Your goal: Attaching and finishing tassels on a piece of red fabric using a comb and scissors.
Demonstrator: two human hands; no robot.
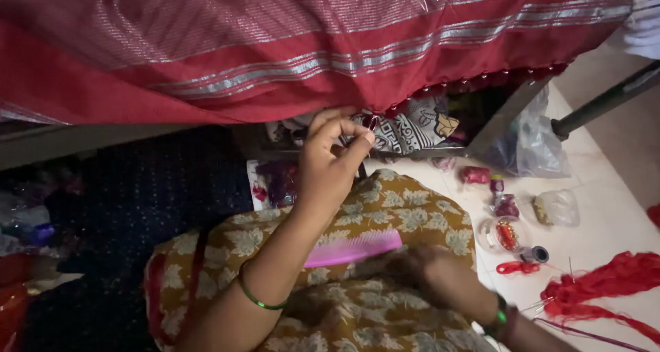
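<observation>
The left hand (333, 161) is raised with fingertips pinched narrow on the hem of the red saree with silver stripes (295, 42), where a row of red tassels (481, 80) already hangs to the right; the edge to the left looks bare, so more seems left. The right hand (430, 266) rests low near a pink comb (354, 249) on the lap, its grip too blurred to tell. Loose red thread (605, 283) and small bead containers (505, 234) lie on the floor (605, 214).

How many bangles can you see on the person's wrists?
2. A green bangle sits on the left forearm, below the raised left hand. A second green bangle is on the right wrist, low down near the red thread. Others may be hidden.
</observation>
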